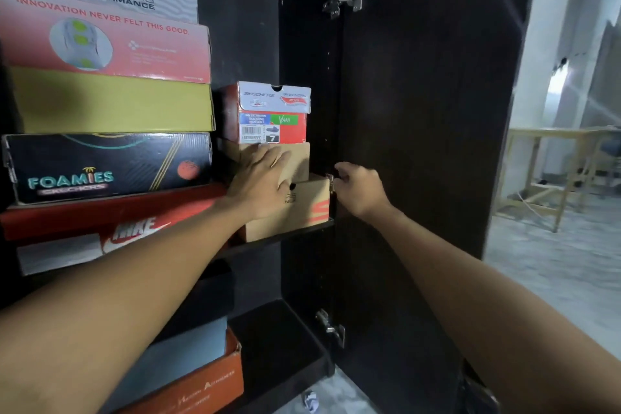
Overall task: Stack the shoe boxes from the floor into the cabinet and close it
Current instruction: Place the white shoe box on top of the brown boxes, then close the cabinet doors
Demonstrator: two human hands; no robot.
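Dark cabinet (302,27) is standing open, its door (420,111) swung right. At the shelf's (285,236) right end, the left hand (262,178) is pressing flat, fingers together, on stacked brown boxes (299,208) under a Skechers box (268,114). The right hand (359,188) is curling, perhaps pinching the lower box's corner.

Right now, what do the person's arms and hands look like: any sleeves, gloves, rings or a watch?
Both forearms are bare up to the frame edge, with no sleeves in view. The left hand and right hand wear no gloves. No watch, wristband or ring shows on either, though the right hand's fingers are partly hidden.
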